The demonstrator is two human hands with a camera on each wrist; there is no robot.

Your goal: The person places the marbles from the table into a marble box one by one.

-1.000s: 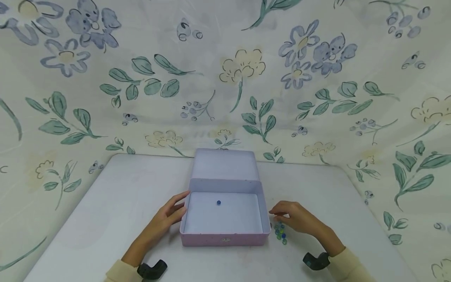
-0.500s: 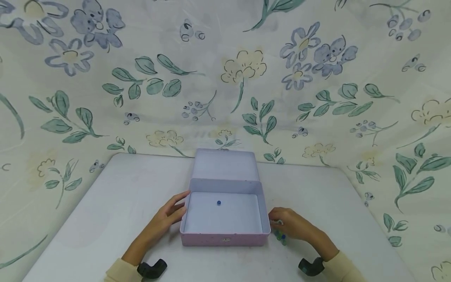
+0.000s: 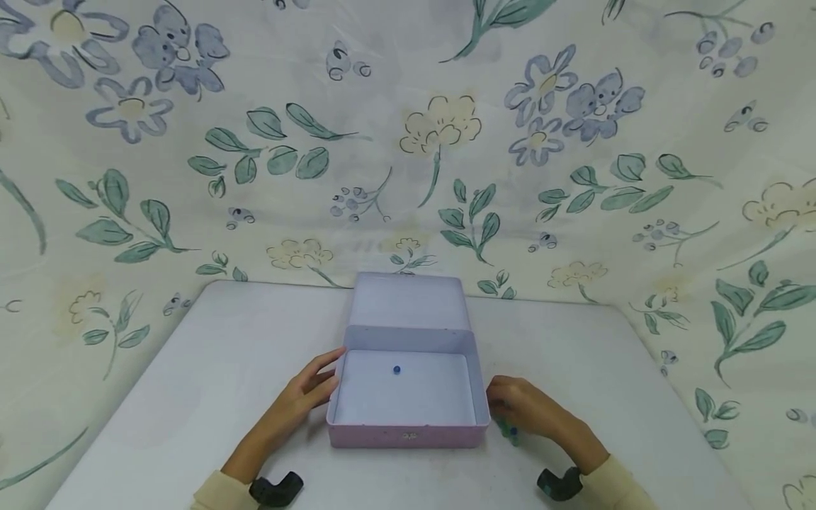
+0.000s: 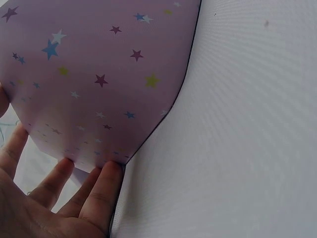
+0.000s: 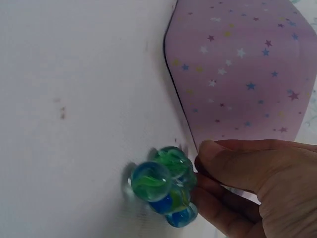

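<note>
An open lilac tin box (image 3: 408, 433) with star print (image 4: 99, 74) sits mid-table, its lid (image 3: 406, 301) laid back. One blue marble (image 3: 397, 369) lies inside it. My left hand (image 3: 306, 397) rests with straight fingers (image 4: 101, 191) against the box's left wall. To the right of the box (image 5: 237, 84), my right hand (image 3: 503, 409) is down on a small cluster of green and blue glass marbles (image 5: 161, 183). Its thumb and curled fingertips (image 5: 210, 151) close on the cluster's near side. In the head view the hand hides most of the marbles (image 3: 512, 432).
The white table (image 3: 191, 368) is backed and flanked by a hanging floral cloth (image 3: 408, 142). Black wrist mounts (image 3: 275, 490) sit near the table's front edge.
My right hand has drawn back and lowered onto the marble cluster, covering most of it. The left hand, the box and the blue marble have stayed put.
</note>
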